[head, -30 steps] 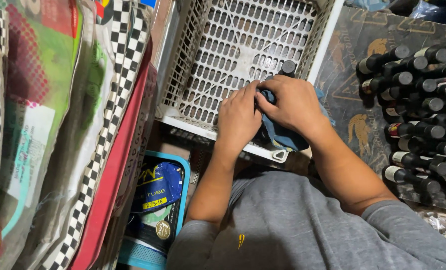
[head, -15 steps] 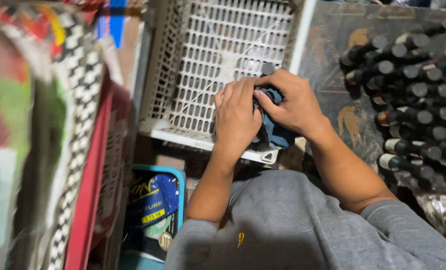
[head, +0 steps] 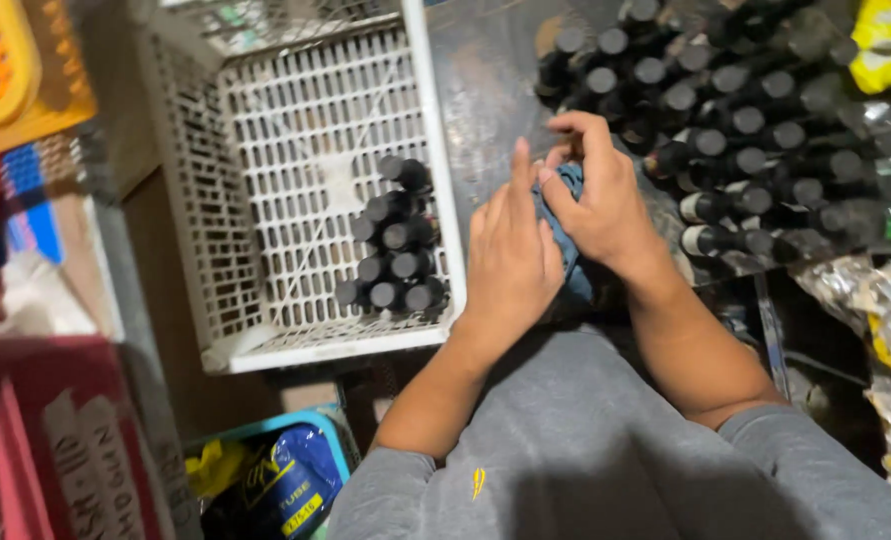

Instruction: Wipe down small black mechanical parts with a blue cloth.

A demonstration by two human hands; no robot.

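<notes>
Left hand: the left hand (head: pixel 510 260) lies flat with fingers together against a blue cloth (head: pixel 563 225), pressing it from the left side.
Right hand: the right hand (head: pixel 595 190) is curled over the same cloth from the right, fingers and thumb closed on its upper edge.
Blue cloth: bunched between the two hands, mostly covered; whether it wraps something cannot be told.
Where: the hands meet over the dark table (head: pixel 485 90), just right of the white basket's (head: pixel 265 200) rim.
Basket: white plastic lattice, holding a small cluster of dark bottles (head: pixel 393 245) with black caps in its lower right corner.
Bottle pile: many more dark capped bottles (head: pixel 735 130) lie heaped on the table, just beyond the right hand.
Below: grey sleeves (head: pixel 585 450) and a blue packet in a teal tray (head: pixel 285 480).
</notes>
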